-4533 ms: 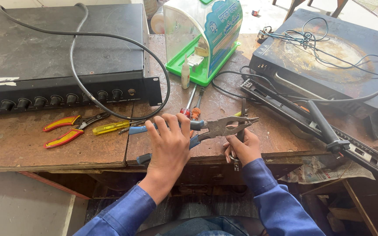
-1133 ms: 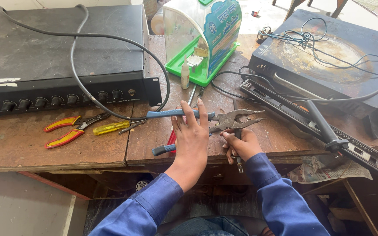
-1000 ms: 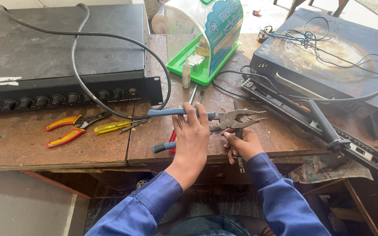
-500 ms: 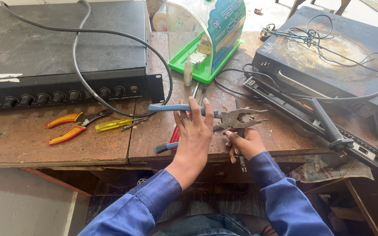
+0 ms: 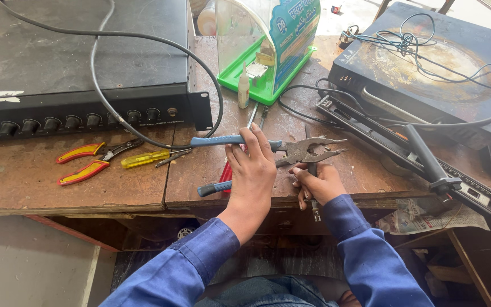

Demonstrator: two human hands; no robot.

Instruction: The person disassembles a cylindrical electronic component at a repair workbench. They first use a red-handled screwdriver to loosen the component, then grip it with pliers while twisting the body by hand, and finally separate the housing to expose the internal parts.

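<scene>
My left hand (image 5: 252, 170) grips blue-handled combination pliers (image 5: 299, 151) whose grey jaws stand apart and point right over the wooden bench (image 5: 24, 182). Just under the jaws, at the bench's front edge, my right hand (image 5: 315, 185) is closed around a thin dark metal tool (image 5: 313, 193) that runs upright through the fist and sticks out below it. Both sleeves are blue. A red-handled tool (image 5: 226, 172) lies partly hidden under my left hand.
Red-and-yellow pliers (image 5: 83, 162) and a yellow-handled screwdriver (image 5: 146, 158) lie at left. A black amplifier with knobs (image 5: 75, 57) and a black cable (image 5: 154, 42) sit behind. A green-based clear box (image 5: 268, 40), a black device (image 5: 427, 62) with wires and a long metal rail (image 5: 421, 148) stand right.
The pliers' handles have spread and the jaws have opened since the oldest frame. My left hand has shifted slightly up and right on them; my right hand has stayed at the bench edge.
</scene>
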